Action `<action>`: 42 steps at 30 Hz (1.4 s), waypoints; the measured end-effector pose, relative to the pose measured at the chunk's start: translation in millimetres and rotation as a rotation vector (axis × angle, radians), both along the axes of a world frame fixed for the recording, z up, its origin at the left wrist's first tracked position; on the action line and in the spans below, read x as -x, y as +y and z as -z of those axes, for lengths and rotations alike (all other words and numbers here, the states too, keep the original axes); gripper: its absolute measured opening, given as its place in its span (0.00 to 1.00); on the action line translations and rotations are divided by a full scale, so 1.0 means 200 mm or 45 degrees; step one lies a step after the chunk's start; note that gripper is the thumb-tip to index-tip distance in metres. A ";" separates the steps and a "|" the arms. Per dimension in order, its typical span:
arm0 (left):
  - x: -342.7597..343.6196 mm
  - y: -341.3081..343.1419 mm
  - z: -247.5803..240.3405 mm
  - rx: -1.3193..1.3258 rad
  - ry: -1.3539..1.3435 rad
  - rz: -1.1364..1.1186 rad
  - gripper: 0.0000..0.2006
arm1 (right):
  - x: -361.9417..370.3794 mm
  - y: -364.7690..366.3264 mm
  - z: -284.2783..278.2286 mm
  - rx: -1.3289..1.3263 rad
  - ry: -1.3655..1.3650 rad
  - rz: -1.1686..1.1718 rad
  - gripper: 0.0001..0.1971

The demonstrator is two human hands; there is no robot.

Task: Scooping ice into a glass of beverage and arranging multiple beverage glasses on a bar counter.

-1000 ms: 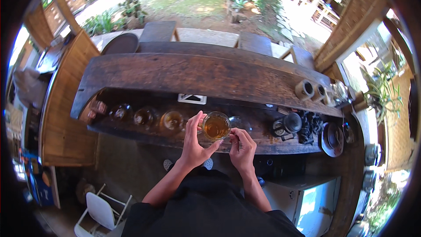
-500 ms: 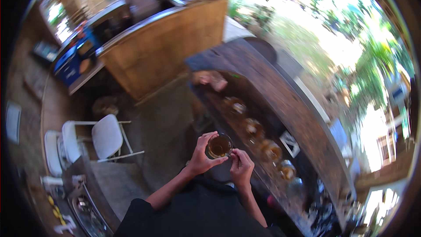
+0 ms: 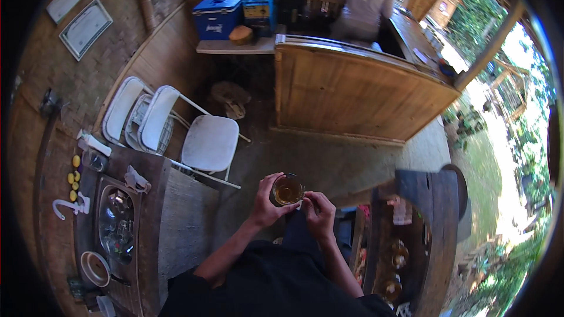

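A clear glass cup (image 3: 288,189) of amber-brown liquid is held upright between my hands, in front of my body. Around its left side curve the fingers and thumb of my left hand (image 3: 267,206). My right hand (image 3: 320,214) pinches the cup's right side, where a handle seems to be; the fingers partly hide it. To the right, more glass cups (image 3: 399,254) with amber contents stand on the inner shelf of a dark wooden bar (image 3: 442,229).
Folding chairs, one with a white seat (image 3: 210,142), stand ahead left. Nearer left is a sink (image 3: 120,186) holding glassware, with a cloth (image 3: 137,179) beside it. A wooden counter (image 3: 358,91) crosses ahead; a person (image 3: 364,3) stands behind it. A blue cooler box (image 3: 217,20) sits on a ledge.
My view has turned left: the bar with its row of cups has shifted to the lower right, and the sink and chairs show more fully. Both hands still hold the glass cup.
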State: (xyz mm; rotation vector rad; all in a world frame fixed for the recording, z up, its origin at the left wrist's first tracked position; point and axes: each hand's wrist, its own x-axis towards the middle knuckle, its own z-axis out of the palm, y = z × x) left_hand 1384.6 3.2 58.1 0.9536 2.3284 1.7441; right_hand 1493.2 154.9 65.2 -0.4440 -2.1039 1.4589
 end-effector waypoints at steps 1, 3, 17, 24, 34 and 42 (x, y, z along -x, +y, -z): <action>0.10 0.00 0.01 0.019 0.020 -0.070 0.45 | 0.13 0.03 0.01 0.053 -0.008 -0.067 0.06; 0.31 0.02 0.05 0.043 0.038 -0.168 0.45 | 0.40 0.09 0.03 0.051 -0.014 -0.167 0.06; 1.88 0.32 0.06 0.013 -0.051 -0.510 0.44 | 2.26 0.55 -0.04 0.104 -0.146 -0.688 0.06; 2.66 0.37 0.07 -0.054 -0.091 -0.591 0.44 | 3.07 0.59 -0.04 0.189 -0.253 -0.732 0.07; 3.81 0.30 0.05 -0.021 -0.030 -0.614 0.44 | 4.21 0.50 -0.05 0.283 -0.349 -0.710 0.08; 4.49 0.25 -0.04 0.041 -0.045 -0.647 0.45 | 4.94 0.45 -0.12 0.427 -0.351 -0.685 0.09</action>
